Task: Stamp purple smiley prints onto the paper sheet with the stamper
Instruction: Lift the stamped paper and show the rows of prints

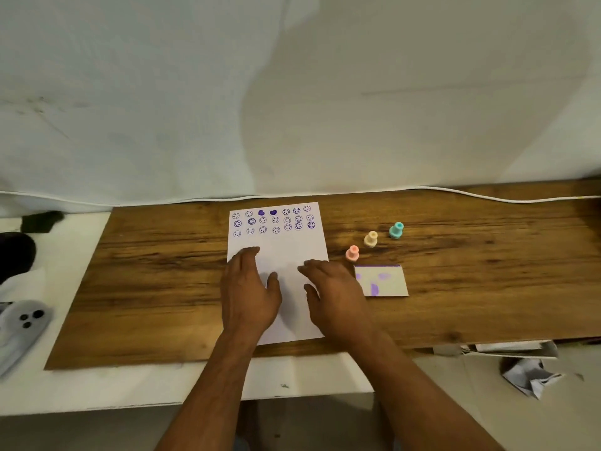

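Note:
A white paper sheet (286, 245) lies on the wooden board (156, 271), with rows of purple smiley prints and two solid hearts across its top. My left hand (248, 288) rests flat on the sheet's left side, fingers spread, holding nothing. On the sheet's right side lies my right hand (335, 294), also flat and empty. Three small stampers stand upright to the right of the sheet: a pink stamper (352, 253), a beige stamper (371, 239) and a teal stamper (396, 230). A white ink pad card (385, 281) with purple smears lies just below the pink one.
The board sits on a white surface (97, 385) against a pale cloth wall. A grey phone case (22, 327) and dark objects (16, 252) lie at the left. Crumpled paper (530, 375) sits at the lower right. A white cable (487, 196) runs along the board's back edge.

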The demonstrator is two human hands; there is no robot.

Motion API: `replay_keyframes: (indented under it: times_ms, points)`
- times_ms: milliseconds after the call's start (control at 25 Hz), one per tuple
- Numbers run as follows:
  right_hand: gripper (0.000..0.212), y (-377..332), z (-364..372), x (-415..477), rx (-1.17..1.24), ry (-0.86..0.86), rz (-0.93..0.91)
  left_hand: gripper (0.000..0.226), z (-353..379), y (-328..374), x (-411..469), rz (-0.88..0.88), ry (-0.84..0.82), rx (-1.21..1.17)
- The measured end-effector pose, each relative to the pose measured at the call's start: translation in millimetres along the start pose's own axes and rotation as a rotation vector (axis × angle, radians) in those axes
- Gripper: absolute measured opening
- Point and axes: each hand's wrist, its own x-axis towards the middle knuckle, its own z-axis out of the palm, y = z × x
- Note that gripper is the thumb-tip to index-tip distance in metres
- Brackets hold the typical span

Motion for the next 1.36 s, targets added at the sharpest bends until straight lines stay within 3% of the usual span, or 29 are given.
replay_keyframes:
  times_ms: [120, 240, 440, 520, 640, 720, 840, 920, 1240, 1360]
  points:
    - [0.047, -1.0, 24.0, 0.7, -0.109, -0.063, 0.052, 0.089, -6.1, -9.6, 0.2, -0.180, -0.077, 0.156]
    - [0.045, 0.1, 33.0, 1.0, -0.135, -0.047, 0.081, 0.103, -5.6, -13.3, 0.3, -0.211, -0.163, 0.121]
    - [0.042, 0.1, 30.2, 2.7, -0.119, -0.028, 0.094, 0.105, -13.4, -6.3, 13.5, -0.355, -0.114, -0.373]
    - [0.041, 0.2, 28.8, 2.1, -0.098, -0.033, 0.088, 0.097, -15.3, -8.5, 17.1, -0.389, -0.072, -0.557]
    - [0.043, 1.3, 26.3, 2.2, -0.080, -0.056, 0.094, 0.064, -16.0, -14.4, 26.4, -0.563, 0.046, -0.893]
    - [0.043, 1.7, 25.1, 2.0, -0.070, -0.071, 0.096, 0.035, -17.9, -22.0, 30.1, -0.620, 0.046, -0.879]
    - [0.044, 0.7, 23.6, 3.1, -0.043, -0.073, 0.105, 0.008, -22.1, -30.9, 26.5, -0.503, 0.063, -0.512]
    - [0.045, -1.6, 21.8, 4.3, 0.021, -0.039, 0.151, 0.017, -22.5, -30.0, 23.4, -0.418, 0.049, -0.329]
    - [0.051, 1.4, -18.8, 30.8, 0.530, 0.282, 0.499, 0.023, -37.5, -24.3, 32.7, -0.359, 0.054, -0.850]
    - [0.011, 8.6, -45.7, 35.5, 0.830, 0.331, 0.565, 0.022, -41.6, -20.8, 36.4, -0.362, 0.047, -0.926]
